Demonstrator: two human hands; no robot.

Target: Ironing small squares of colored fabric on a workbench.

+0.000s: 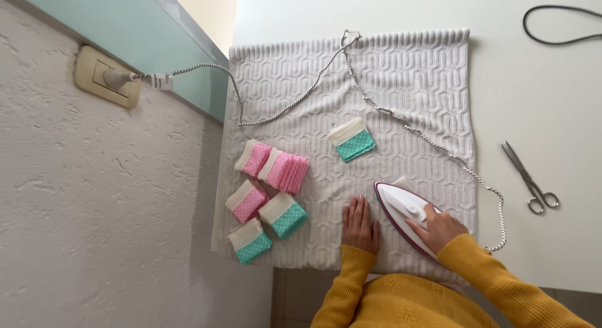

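An iron (404, 212) is held by its handle in the right hand (439, 227), the fingers (419, 226) curled closed around the grip. It is set on the lower right part of a pale knitted cloth (389, 83), close to the cloth's near edge, its pointed tip turned toward the upper left. A small piece of light fabric (401, 182) is seen peeking out from under its far side. The left hand (360, 224) is laid flat on the cloth just beside the iron's tip, fingers straight and together, nothing grasped.

A folded white and teal dotted piece (352, 140) is placed alone near the middle of the cloth, well apart from the iron, with bare cloth left between them. Along the cloth's left edge, a cluster of folded pink pieces (276, 168) and teal pieces (282, 216) is gathered. The speckled cord (433, 143) is draped across the cloth from the iron's right side up to the top edge, then down to a wall socket (106, 77) on the left.

The cloth is spread on a white desk (539, 83). To the right of the cloth's edge, scissors (530, 177) are laid on bare desk, and a black cable loop (558, 24) is seen near the far right corner.
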